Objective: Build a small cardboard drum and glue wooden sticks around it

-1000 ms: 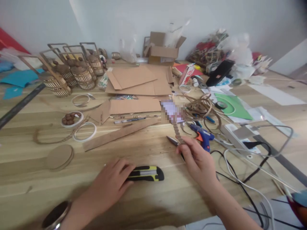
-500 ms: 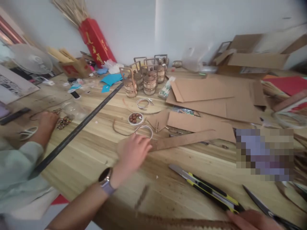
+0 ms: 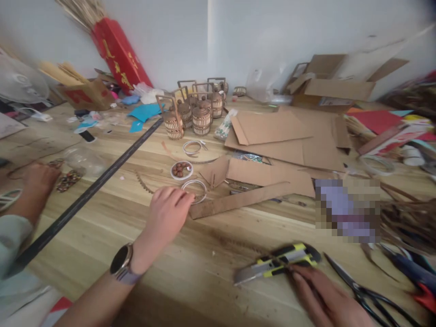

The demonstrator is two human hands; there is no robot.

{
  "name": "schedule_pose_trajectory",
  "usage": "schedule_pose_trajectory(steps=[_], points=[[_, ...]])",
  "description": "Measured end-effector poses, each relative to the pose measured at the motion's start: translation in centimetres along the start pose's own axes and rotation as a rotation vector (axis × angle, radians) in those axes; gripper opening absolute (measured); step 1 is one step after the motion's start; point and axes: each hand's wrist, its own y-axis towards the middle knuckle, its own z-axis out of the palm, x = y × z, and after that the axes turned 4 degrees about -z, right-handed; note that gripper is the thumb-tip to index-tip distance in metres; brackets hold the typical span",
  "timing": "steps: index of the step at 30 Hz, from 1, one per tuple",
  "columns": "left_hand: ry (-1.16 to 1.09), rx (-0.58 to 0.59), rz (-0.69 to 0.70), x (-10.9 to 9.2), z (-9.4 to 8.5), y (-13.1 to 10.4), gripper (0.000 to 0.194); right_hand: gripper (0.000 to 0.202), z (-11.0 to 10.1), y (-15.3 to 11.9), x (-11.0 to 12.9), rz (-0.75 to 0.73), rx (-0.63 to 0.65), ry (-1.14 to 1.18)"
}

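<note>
My left hand [image 3: 170, 210], wearing a watch, rests on the wooden table with its fingers curled down around a thin notched brown strip [image 3: 144, 183], whose end shows behind the knuckles. A white ring [image 3: 205, 193] lies just beyond the fingertips. At lower right, my right hand [image 3: 329, 295] pinches a second brown notched strip [image 3: 250, 245], blurred by motion, which crosses over a yellow-and-black utility knife [image 3: 285, 259]. The knife lies with its blade out, toward the lower left. Beside the right hand are black scissors [image 3: 354, 286].
A flat brown strip [image 3: 238, 201] and cardboard sheets [image 3: 272, 128] lie ahead. A bowl of brown beads [image 3: 181, 170] stands near several small woven baskets [image 3: 201, 120]. A long dark bar [image 3: 102, 179] separates me from another person's hand [image 3: 40, 181] at left.
The view has turned right. My right hand has moved up and left with its strip, and the knife has swung round. The strip end at my left hand has shifted left.
</note>
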Motion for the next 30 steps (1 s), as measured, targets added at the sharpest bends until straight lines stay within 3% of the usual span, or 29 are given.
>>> schedule_pose_trajectory(steps=[6, 12, 17, 22, 26, 30], points=[[-0.216, -0.176, 0.336, -6.0, -1.7, -1.3, 0.028, 0.031, -1.0, 2.7, 2.7, 0.366, 0.054, 0.157], [-0.287, -0.203, 0.374, -8.5, -2.5, -1.3, 0.026, 0.029, -1.1, 3.0, 4.9, 0.579, 0.252, 0.548], [-0.361, -0.148, 0.377, -9.2, -2.6, -1.9, 0.029, 0.027, 0.5, 4.8, 5.7, 0.535, 0.223, 0.647], [-0.37, -0.023, 0.373, -10.7, -2.5, -2.8, 0.025, 0.03, 2.0, 6.3, 3.8, 0.328, 0.118, 0.597], [-0.345, 0.148, 0.41, -12.5, -1.1, -3.8, 0.021, 0.027, 0.1, 6.0, 1.6, 0.167, 0.16, 0.403], [-0.391, 0.3, 0.416, -13.7, 0.0, -4.2, 0.04, 0.029, -2.6, 5.0, 1.1, 0.202, 0.203, 0.274]])
